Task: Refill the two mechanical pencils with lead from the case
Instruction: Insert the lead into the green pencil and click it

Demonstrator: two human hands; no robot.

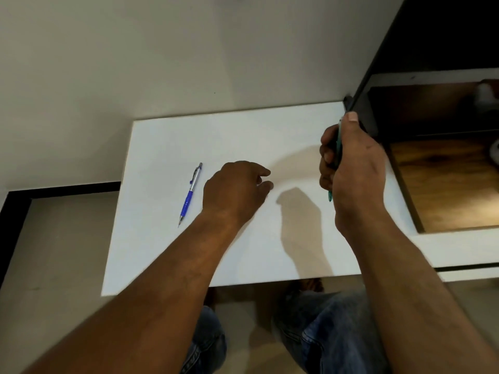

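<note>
Gripping the green pencil (338,141) in a closed fist, the right hand (351,163) holds it steeply above the table's (243,136) 3 o'clock edge. Its long axis runs from 12 to 6, writing tip down towards the person and cap end up under the thumb. That hold probably suits pressing or pulling the cap to reach the lead tube. The fingers wrap the barrel closely, hiding most of it. At 9 o'clock from it, over the table's middle, the left hand (235,190) hovers knuckles up, its fingers loosely curled and the two leading fingertips close together, pointing towards 3. Whether they pinch a lead or a cap I cannot tell. Further out at 9 o'clock, the blue pencil (190,194) lies flat and untouched, its axis from 1 to 7 with the metal tip towards the person, likely parked to await its turn. No lead case shows. Beyond the right hand, at 3 o'clock, sits an open wooden drawer (445,190).
</note>
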